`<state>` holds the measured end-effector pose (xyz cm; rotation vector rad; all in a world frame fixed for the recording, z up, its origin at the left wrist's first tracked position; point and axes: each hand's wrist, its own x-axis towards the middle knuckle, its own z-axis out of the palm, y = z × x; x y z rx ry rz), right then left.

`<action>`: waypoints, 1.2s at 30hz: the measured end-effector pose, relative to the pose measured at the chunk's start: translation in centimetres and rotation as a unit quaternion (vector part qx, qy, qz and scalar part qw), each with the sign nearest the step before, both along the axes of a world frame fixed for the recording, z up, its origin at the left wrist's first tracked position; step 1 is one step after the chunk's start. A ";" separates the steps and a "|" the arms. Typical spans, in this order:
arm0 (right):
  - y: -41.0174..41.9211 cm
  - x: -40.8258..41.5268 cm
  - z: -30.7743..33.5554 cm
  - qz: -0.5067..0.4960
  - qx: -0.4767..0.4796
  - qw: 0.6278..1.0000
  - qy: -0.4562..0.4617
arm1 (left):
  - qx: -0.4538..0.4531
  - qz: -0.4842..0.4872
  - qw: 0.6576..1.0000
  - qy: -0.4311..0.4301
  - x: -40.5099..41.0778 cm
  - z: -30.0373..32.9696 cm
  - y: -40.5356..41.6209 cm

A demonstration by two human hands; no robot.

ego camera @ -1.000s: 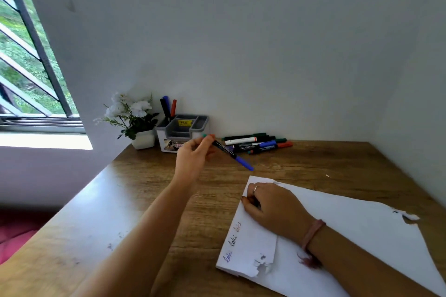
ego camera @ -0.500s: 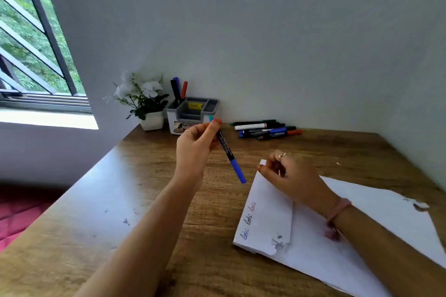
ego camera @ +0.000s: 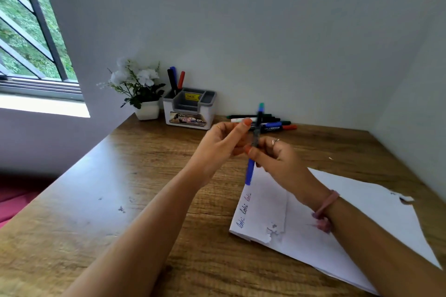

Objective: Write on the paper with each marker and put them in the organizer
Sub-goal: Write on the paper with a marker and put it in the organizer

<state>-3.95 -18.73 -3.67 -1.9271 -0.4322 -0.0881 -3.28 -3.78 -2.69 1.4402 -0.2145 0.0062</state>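
Note:
A black marker [ego camera: 256, 137] with a blue cap at its lower end and a teal top stands nearly upright above the table. My left hand [ego camera: 224, 144] pinches its upper barrel. My right hand [ego camera: 277, 159] grips it just below, above the blue cap. The white paper [ego camera: 350, 212] lies under my right forearm, with blue and red writing [ego camera: 245, 210] along its left edge. The white and grey organizer [ego camera: 190, 109] stands at the back by the wall and holds black, blue and red markers [ego camera: 175, 81].
Several loose markers [ego camera: 268, 123] lie in a pile at the back of the wooden table [ego camera: 120, 188], right of the organizer. A white pot with white flowers [ego camera: 141, 89] stands left of the organizer. A window [ego camera: 26, 26] is at the left.
My right hand left the paper and rose to take hold of the marker. My left hand swung the marker from slanted to nearly upright and brought it toward the middle.

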 end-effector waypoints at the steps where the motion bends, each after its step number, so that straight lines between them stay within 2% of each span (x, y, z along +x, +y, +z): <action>1: -0.3 0.1 0.2 -0.011 0.027 1.000 0.007 | 0.062 -0.030 0.998 0.007 -0.2 0.0 -0.1; 3: -0.8 0.2 0.6 -0.023 0.049 0.998 0.019 | 0.169 -0.105 0.979 0.041 -0.6 0.0 -0.1; 4: -1.0 0.1 0.7 -0.022 0.047 0.998 0.026 | 0.181 -0.138 0.972 0.063 -0.7 0.0 -0.2; 6: -1.1 -0.1 0.6 -0.016 0.041 0.998 0.042 | 0.142 -0.176 0.969 0.099 -0.9 -0.1 -0.6; 9: -1.1 0.1 0.4 -0.015 0.037 0.998 0.056 | 0.095 -0.178 0.974 0.107 -0.8 -0.5 -1.2; 17: -1.3 0.2 0.0 -0.011 0.108 0.991 0.082 | 0.104 -0.152 0.982 0.040 -0.5 -1.7 -1.9; 20: -1.6 0.4 0.0 -0.008 0.123 0.989 0.082 | 0.122 -0.141 0.982 0.022 -0.3 -2.0 -2.0; 22: -1.7 0.4 0.0 -0.008 0.128 0.989 0.077 | 0.173 -0.131 0.976 0.008 0.0 -2.0 -1.8; 27: -2.4 1.0 0.3 -0.057 0.187 0.977 0.083 | 0.342 -0.063 0.937 -0.026 1.2 -2.1 0.3; 29: -3.0 1.3 0.1 -0.056 0.198 0.974 0.091 | 0.410 -0.040 0.909 -0.058 2.2 -2.8 1.5; 33: -3.8 1.4 0.1 0.030 0.123 0.987 0.095 | 0.560 -0.114 0.812 -0.118 4.0 -4.0 2.6; 36: -3.9 1.3 0.2 0.090 0.045 0.989 0.107 | 0.588 -0.153 0.784 -0.122 4.0 -3.5 2.4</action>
